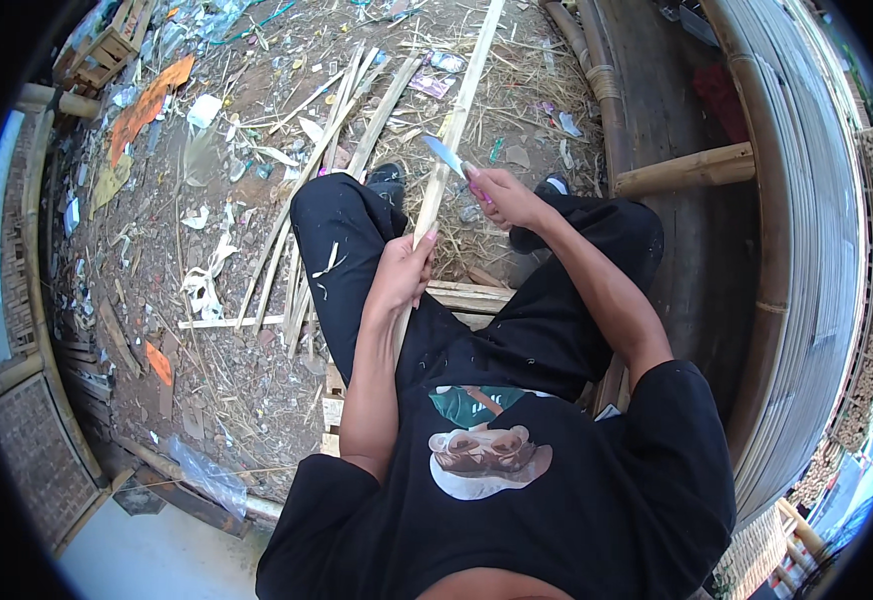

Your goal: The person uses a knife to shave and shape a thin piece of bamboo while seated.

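Note:
A long pale bamboo strip [470, 82] runs from beside my lap away between my knees and past the far edge of the view. My left hand [403, 272] is wrapped round its near part, above my left thigh. In my right hand [502, 197] is a knife [444, 153], its handle inside my closed fingers. The blade points to the far left and lies over or against the strip; whether it touches cannot be told. A few light shavings [328, 262] cling to my dark trousers.
More bamboo strips [332, 135] lie on the littered dirt ground left of my legs. Orange sheets [147, 105] and white plastic scraps [204, 110] are scattered farther left. A bamboo-framed structure [687, 170] stands close on my right. A wooden slatted piece [469, 297] is beneath me.

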Demonstrator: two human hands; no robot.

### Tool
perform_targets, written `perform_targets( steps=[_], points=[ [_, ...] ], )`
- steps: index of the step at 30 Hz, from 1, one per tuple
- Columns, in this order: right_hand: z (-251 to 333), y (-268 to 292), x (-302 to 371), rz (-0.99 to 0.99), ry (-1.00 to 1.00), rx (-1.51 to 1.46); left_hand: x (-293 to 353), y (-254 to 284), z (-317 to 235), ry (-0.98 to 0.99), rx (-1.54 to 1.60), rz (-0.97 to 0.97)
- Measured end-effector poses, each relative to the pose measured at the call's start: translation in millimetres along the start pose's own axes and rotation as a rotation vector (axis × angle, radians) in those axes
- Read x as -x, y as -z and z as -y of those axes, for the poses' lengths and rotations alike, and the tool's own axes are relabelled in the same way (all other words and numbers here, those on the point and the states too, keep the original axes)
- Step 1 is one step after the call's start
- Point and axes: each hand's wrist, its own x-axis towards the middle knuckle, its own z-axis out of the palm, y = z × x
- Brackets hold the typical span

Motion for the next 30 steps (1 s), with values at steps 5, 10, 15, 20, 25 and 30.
perform_targets(
  steps=[5,10,15,20,25,30],
  points=[
    [29,31,5,-0.264,0.302,-0.215,9,-5,-3,0.022,0.012,0.066],
    [26,43,-26,-0.595,0.492,0.373,9,-6,-2,0.036,0.011,0.075],
    [35,39,-31,-0.702,0.419,0.552,9,-9,-6,0.027,-0.017,0.058],
    [29,44,-38,-0.528,0.336,0.488,7,-8,-6,0.02,-0.072,0.036],
    [11,3,-24,-0.171,0.319,0.457,1,-6,-5,0.026,-0.05,-0.006],
    [26,-3,1,-0.22,0.348,0.11,7,-4,-12,0.056,0.066,0.078]
  ],
)
